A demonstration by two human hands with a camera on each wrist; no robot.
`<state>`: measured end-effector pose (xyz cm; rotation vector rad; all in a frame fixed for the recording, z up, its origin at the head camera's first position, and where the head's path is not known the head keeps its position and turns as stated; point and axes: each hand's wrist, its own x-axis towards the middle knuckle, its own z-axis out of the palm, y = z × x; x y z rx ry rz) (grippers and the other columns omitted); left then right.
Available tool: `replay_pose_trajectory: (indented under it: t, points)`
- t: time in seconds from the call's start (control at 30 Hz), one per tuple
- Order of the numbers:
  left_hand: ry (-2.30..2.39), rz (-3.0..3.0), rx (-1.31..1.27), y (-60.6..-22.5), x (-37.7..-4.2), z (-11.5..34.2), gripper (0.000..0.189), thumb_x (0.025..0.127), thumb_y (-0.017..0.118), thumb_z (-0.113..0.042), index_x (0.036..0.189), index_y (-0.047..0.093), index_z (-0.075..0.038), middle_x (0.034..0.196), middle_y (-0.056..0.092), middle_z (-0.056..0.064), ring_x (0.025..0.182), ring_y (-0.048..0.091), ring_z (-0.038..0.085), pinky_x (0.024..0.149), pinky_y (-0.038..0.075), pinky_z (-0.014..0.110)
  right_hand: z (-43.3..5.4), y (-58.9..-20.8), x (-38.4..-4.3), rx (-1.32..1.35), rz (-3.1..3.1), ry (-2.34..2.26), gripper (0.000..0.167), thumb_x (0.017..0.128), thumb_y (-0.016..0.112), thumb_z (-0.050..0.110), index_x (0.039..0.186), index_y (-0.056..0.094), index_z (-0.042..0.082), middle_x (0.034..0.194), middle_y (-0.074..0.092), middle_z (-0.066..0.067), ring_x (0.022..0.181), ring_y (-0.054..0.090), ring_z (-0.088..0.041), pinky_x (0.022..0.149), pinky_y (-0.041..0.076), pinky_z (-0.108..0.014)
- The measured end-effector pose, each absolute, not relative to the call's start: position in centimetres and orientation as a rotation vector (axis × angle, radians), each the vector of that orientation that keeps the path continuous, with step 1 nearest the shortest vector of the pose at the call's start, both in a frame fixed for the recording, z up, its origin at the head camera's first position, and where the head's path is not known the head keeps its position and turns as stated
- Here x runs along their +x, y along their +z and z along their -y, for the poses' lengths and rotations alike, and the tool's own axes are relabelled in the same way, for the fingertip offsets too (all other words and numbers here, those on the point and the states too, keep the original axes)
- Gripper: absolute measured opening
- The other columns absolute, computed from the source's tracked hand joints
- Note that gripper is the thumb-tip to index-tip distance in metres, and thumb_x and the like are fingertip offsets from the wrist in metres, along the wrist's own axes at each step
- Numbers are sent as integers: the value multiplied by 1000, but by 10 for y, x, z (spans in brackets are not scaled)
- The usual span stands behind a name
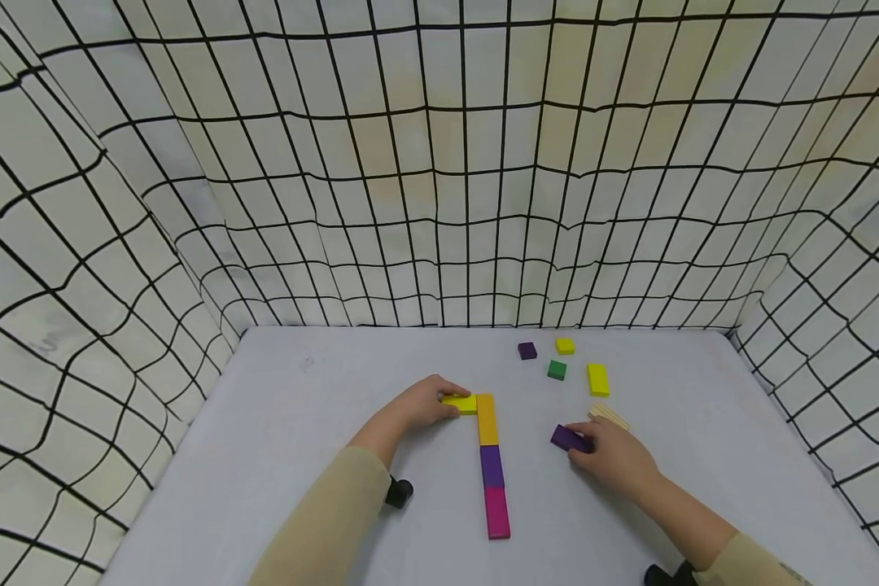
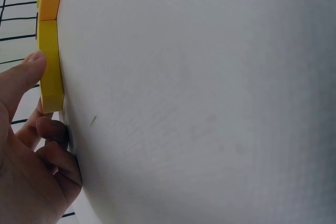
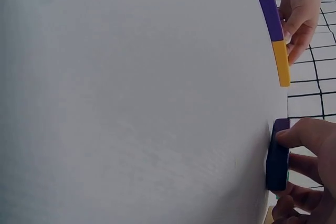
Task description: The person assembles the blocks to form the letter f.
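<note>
A row of blocks runs toward the viewer on the white table: an orange block (image 1: pixel 487 420) at the far end, a purple block (image 1: pixel 492 466), then a magenta block (image 1: pixel 496 513). My left hand (image 1: pixel 426 403) pinches a yellow block (image 1: pixel 466 404) between thumb and fingers, its end against the left side of the orange block. In the left wrist view, the thumb lies along that yellow block (image 2: pixel 51 69). To the right of the row, my right hand (image 1: pixel 617 456) grips a dark purple block (image 1: pixel 571 439) by thumb and fingers, low over the table.
Beyond the right hand lie thin wooden sticks (image 1: pixel 610 415), a yellow block (image 1: pixel 597 380), a green cube (image 1: pixel 557 370), a small yellow block (image 1: pixel 565 346) and a dark purple cube (image 1: pixel 527 351). Black netting (image 1: pixel 483 171) over white walls surrounds the table (image 1: pixel 293 407) at back and sides.
</note>
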<state>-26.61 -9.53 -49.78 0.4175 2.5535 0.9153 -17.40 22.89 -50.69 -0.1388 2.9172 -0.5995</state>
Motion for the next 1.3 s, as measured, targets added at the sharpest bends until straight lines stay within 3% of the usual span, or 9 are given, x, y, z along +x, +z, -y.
replay_pose_trajectory:
  t: [0.2,0.53,0.83,1.07,1.3]
  points:
    - [912,-2563,426,-501,-267,96,34,93,70,-16,126,70,-24,129,57,5,125,50,28,110,36,50,-228,-506,-188,-195,-2892,-643,45,84,76,27,127,68,20,104,62,0,86,53,-16,75,49,-34]
    - [911,-2560,414,-502,-267,96,35,94,69,-18,127,69,-27,132,56,4,127,49,27,111,34,49,-222,-496,-216,-277,-2871,-690,43,87,74,23,129,67,22,112,59,-4,95,56,-19,85,53,-41]
    - [900,-2568,436,-503,-266,97,35,94,68,-17,128,69,-27,131,56,4,127,49,27,111,35,48,-201,-498,-237,-358,-2862,-639,42,89,73,24,130,67,22,127,58,-12,109,57,-26,97,49,-47]
    - [886,-2575,433,-507,-266,98,35,95,67,-19,129,68,-29,132,56,2,127,48,26,111,35,47,-183,-503,-249,-465,-2874,-584,41,87,72,18,128,69,21,109,58,-5,97,53,-23,90,49,-40]
    - [866,-2581,441,-505,-267,97,35,95,68,-21,129,68,-29,132,56,2,127,48,26,111,35,48,-175,-508,-256,-487,-2884,-579,40,88,70,20,128,69,23,111,58,-4,101,52,-23,94,48,-41]
